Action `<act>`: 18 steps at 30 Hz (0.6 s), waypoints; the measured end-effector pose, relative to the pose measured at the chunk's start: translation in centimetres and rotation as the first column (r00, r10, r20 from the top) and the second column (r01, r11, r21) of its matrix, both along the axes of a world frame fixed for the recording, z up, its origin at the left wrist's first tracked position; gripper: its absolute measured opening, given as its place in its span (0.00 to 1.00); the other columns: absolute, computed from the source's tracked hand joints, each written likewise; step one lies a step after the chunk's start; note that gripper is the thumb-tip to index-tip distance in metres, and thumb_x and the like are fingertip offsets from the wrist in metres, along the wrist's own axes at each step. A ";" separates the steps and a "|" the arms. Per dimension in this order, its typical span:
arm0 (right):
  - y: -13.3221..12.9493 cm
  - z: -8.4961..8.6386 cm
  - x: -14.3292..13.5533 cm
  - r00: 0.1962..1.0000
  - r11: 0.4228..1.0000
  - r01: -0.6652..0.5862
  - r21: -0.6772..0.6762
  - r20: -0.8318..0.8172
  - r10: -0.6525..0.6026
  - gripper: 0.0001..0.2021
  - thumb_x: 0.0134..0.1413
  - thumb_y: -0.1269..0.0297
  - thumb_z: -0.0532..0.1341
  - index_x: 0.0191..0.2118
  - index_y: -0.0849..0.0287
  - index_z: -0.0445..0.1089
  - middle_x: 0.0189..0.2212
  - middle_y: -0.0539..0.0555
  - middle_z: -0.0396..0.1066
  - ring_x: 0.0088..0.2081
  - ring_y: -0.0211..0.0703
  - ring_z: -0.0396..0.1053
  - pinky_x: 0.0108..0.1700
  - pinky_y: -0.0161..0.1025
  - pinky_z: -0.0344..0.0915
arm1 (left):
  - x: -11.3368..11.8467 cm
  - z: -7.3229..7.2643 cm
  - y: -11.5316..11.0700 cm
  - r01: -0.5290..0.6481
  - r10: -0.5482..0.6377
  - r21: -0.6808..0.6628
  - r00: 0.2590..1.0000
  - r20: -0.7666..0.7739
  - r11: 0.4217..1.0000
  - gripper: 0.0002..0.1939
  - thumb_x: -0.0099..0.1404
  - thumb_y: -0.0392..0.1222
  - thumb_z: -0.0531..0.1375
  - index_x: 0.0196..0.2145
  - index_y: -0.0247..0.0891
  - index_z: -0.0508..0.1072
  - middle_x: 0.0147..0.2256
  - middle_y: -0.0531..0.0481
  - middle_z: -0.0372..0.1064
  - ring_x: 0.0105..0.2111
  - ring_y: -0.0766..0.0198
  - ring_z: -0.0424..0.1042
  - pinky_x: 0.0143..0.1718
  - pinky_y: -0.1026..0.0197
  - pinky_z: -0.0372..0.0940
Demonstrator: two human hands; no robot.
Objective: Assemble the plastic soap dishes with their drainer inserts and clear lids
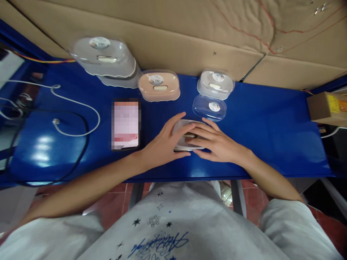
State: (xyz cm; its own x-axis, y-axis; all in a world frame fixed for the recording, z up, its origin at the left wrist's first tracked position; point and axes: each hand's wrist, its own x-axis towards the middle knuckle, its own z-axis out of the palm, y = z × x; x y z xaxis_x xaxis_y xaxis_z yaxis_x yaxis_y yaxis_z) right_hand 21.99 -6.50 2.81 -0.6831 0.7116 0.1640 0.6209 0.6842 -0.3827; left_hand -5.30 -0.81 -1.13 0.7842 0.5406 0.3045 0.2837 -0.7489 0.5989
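Observation:
A small whitish rounded plastic box (191, 147) with a dark oblong slot on top lies near the table's front edge. My left hand (168, 141) spans its left side, fingers over the far edge and top, thumb along the near edge. From the other side my right hand (219, 142) lays spread fingers across the top, its thumb low at the near edge. Together the hands cover much of the box. Just beyond it rests a clear lid (204, 107) with a round label.
Behind stand a peach box (159, 90), a pale box (214, 88) and stacked larger clear-lidded boxes (108, 66). A phone or tablet with a blurred screen (126, 122) lies left. Cables (93, 108) trail across the blue table (257, 130). A cardboard box (320, 108) is far right.

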 end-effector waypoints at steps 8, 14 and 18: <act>0.0 0.1 -0.1 0.999 0.999 -0.025 0.041 0.045 0.023 0.18 0.77 0.59 0.60 0.64 0.50 0.78 0.72 0.57 0.72 0.76 0.59 0.65 0.78 0.67 0.59 | 0.1 0.6 0.3 -0.037 0.069 0.182 0.983 -0.171 0.983 0.50 0.66 0.53 0.77 0.77 0.46 0.59 0.76 0.27 0.56 0.74 0.28 0.62 0.74 0.21 0.57; 0.1 0.0 -0.2 0.999 0.996 -0.028 0.088 0.031 0.025 0.18 0.80 0.61 0.57 0.66 0.50 0.76 0.68 0.55 0.77 0.74 0.54 0.68 0.78 0.62 0.62 | -0.1 0.0 0.5 -0.053 0.063 0.103 0.992 -0.105 0.993 0.48 0.71 0.57 0.73 0.79 0.46 0.57 0.77 0.28 0.53 0.76 0.31 0.59 0.73 0.27 0.64; 0.0 -0.2 -0.6 0.999 0.994 -0.034 0.102 0.043 0.030 0.19 0.81 0.63 0.55 0.67 0.50 0.76 0.64 0.55 0.81 0.70 0.51 0.74 0.74 0.58 0.68 | -0.1 -0.9 0.8 -0.028 0.032 0.066 0.998 -0.061 0.997 0.52 0.67 0.59 0.76 0.78 0.44 0.56 0.78 0.27 0.50 0.77 0.32 0.57 0.75 0.27 0.61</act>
